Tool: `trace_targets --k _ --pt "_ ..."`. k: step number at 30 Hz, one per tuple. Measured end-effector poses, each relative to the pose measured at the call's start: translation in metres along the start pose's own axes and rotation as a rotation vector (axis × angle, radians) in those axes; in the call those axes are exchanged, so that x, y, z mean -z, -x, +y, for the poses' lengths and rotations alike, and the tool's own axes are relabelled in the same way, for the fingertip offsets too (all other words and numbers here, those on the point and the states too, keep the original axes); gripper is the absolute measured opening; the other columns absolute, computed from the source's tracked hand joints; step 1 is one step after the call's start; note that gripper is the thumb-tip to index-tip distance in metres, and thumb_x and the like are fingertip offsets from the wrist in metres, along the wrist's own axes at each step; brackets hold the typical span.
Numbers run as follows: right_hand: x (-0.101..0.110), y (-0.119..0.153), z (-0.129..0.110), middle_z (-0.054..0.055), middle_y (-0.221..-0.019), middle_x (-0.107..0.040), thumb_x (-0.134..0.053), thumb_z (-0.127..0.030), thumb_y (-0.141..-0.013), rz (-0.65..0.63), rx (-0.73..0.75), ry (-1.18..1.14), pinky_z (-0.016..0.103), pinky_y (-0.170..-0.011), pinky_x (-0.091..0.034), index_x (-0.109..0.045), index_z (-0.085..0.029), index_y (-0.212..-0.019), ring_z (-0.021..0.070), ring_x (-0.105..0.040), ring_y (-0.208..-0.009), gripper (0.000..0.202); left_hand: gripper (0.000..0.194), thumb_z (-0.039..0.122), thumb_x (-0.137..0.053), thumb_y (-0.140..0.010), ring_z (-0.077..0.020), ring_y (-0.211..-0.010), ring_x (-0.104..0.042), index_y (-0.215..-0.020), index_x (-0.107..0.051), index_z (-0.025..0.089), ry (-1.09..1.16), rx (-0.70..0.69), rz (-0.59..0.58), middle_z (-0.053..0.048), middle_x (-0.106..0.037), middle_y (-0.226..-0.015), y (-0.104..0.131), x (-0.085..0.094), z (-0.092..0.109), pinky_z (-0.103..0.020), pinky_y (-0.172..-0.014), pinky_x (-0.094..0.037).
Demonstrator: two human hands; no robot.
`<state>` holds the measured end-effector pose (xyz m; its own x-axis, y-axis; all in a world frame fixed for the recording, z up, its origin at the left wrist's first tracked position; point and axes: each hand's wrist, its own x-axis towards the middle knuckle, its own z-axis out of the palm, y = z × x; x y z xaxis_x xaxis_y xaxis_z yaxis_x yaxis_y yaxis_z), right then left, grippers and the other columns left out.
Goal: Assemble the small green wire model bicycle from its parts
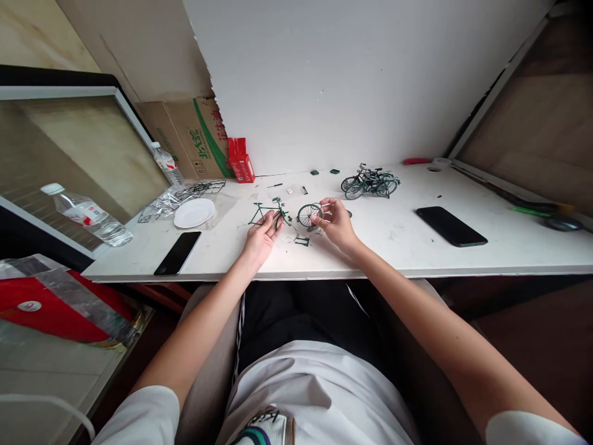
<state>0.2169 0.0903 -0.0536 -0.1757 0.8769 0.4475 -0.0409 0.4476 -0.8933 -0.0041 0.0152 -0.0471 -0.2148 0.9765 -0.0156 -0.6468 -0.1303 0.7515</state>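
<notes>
A small green bicycle frame (265,209) with handlebars is held up by my left hand (263,237), whose fingers are under and around its front part. To its right, my right hand (337,224) pinches a small spoked wheel (306,215) by its right side between thumb and fingers. The wheel and the frame are apart. A small dark green part (302,241) lies on the white table (287,262) between the two hands. Another round green piece (349,214) shows just beyond my right hand, mostly hidden by it.
Several model bicycles (370,181) stand at the back. On the left are a white plate (194,212), a phone (178,253), part sprues (171,201), and two bottles, the nearer bottle (88,216) tilted. A red box (241,162) stands behind; another phone (451,226) lies right.
</notes>
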Motion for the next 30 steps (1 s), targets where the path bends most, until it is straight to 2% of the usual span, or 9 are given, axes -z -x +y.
trace_targets --k 5,9,12,17,20,25,30 --pt "-0.009 0.013 0.0 0.0 -0.1 -0.059 -0.086 -0.046 -0.075 -0.111 -0.09 -0.069 0.034 -0.081 -0.057 -0.068 -0.022 -0.114 0.0153 -0.061 -0.083 0.049 0.01 0.014 -0.07 -0.097 -0.0184 -0.117 -0.075 -0.105 -0.076 0.015 0.021 -0.013 -0.009 -0.009 -0.079 -0.125 0.0 0.001 0.001 -0.033 -0.113 -0.056" --pt "-0.012 0.014 0.002 0.003 -0.102 -0.065 -0.087 -0.05 -0.073 -0.099 -0.159 -0.125 0.034 -0.082 -0.058 -0.069 -0.022 -0.112 0.0175 -0.065 -0.084 0.051 0.009 0.013 -0.072 -0.096 -0.0197 -0.124 -0.073 -0.104 -0.076 0.017 0.019 -0.009 0.001 -0.009 -0.079 -0.124 0.0 0.0 0.001 -0.034 -0.116 -0.053" --pt "-0.015 0.015 0.001 0.004 -0.106 -0.069 -0.09 -0.05 -0.071 -0.139 -0.186 -0.163 0.035 -0.081 -0.059 -0.068 -0.023 -0.109 0.0184 -0.068 -0.084 0.052 0.01 0.013 -0.073 -0.095 -0.0205 -0.127 -0.072 -0.103 -0.076 0.017 0.011 0.006 -0.008 -0.009 -0.08 -0.123 0.001 -0.001 0.0 -0.035 -0.118 -0.052" --pt "-0.018 0.019 -0.004 0.004 -0.108 -0.07 -0.092 -0.05 -0.069 -0.18 -0.181 -0.184 0.036 -0.082 -0.06 -0.067 -0.023 -0.103 0.0187 -0.069 -0.086 0.05 0.01 0.014 -0.069 -0.098 -0.02 -0.125 -0.072 -0.104 -0.077 0.017 -0.017 0.014 -0.044 -0.008 -0.081 -0.118 0.001 0.001 -0.002 -0.035 -0.117 -0.053" --pt "-0.017 0.021 -0.007 0.004 -0.106 -0.07 -0.091 -0.049 -0.07 -0.188 -0.168 -0.188 0.036 -0.083 -0.059 -0.067 -0.022 -0.103 0.018 -0.068 -0.085 0.049 0.012 0.014 -0.068 -0.099 -0.0194 -0.125 -0.072 -0.104 -0.077 0.018 -0.027 0.004 -0.051 -0.007 -0.08 -0.123 0.0 0.003 -0.002 -0.034 -0.116 -0.053" --pt "-0.017 0.022 -0.007 0.002 -0.098 -0.068 -0.089 -0.052 -0.072 -0.192 -0.148 -0.197 0.035 -0.079 -0.057 -0.066 -0.022 -0.1 0.0168 -0.066 -0.079 0.047 0.011 0.021 -0.076 -0.095 -0.0213 -0.128 -0.071 -0.106 -0.077 0.02 -0.057 -0.012 -0.058 -0.008 -0.078 -0.129 -0.001 0.005 -0.003 -0.035 -0.116 -0.053" --pt "-0.017 0.023 -0.009 0.002 -0.095 -0.069 -0.087 -0.052 -0.075 -0.189 -0.141 -0.188 0.034 -0.078 -0.056 -0.067 -0.022 -0.101 0.0173 -0.066 -0.079 0.044 0.011 0.02 -0.077 -0.094 -0.0201 -0.127 -0.071 -0.105 -0.078 0.02 -0.036 -0.037 -0.054 -0.007 -0.078 -0.126 -0.001 0.007 -0.003 -0.031 -0.112 -0.056"
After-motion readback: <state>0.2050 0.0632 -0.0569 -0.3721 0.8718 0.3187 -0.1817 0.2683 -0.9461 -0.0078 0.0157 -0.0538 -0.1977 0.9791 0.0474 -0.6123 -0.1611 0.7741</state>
